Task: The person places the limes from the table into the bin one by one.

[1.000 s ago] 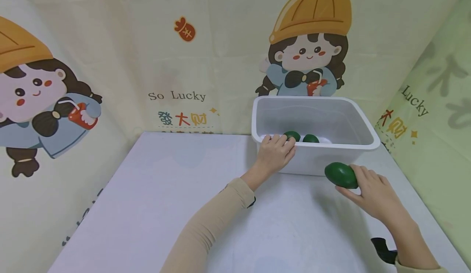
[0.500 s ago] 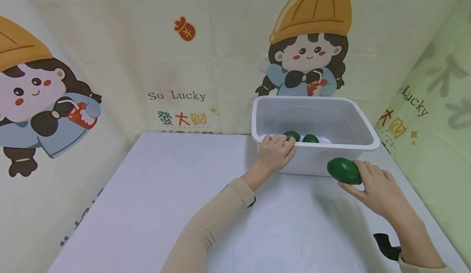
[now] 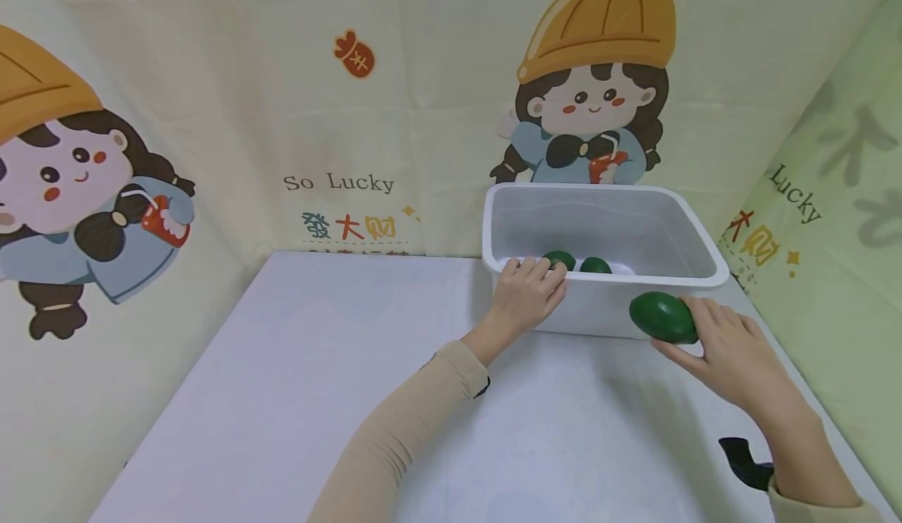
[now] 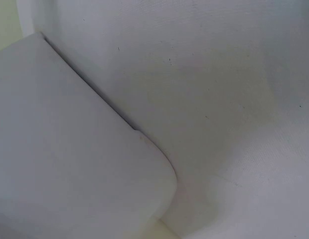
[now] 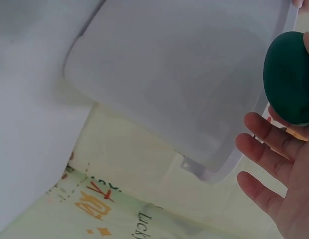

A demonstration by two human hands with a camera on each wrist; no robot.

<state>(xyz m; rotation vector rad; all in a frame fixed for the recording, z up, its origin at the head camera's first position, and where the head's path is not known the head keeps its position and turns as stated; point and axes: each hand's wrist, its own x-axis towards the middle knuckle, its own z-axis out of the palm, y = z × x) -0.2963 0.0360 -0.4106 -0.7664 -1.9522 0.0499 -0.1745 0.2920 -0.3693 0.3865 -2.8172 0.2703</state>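
A white plastic bin (image 3: pixel 599 311) stands on the table's right side, two dark green fruits partly visible inside: one fruit (image 3: pixel 561 259) by my left fingertips, another fruit (image 3: pixel 596 265) just right of it. My left hand (image 3: pixel 527 292) grips the bin's front rim with its fingers hooked over the edge. Close in front of the bin's right half, my right hand (image 3: pixel 736 358) pinches a smooth, dark green oval fruit (image 3: pixel 661 317) between thumb and fingers, above the table. In the right wrist view this green fruit (image 5: pixel 288 79) overlaps the rim, with several fingers spread below.
The pale tabletop (image 3: pixel 296 398) spreads left and in front of the bin. Printed cloth walls (image 3: pixel 437 100) with cartoon figures rise behind and on both sides. A black strap (image 3: pixel 743 464) hangs at my right wrist. The left wrist camera shows bin wall (image 4: pixel 70 149) and tabletop.
My right hand has risen slightly, moving a little right and away from me with the green fruit. The left hand and bin have stayed put.
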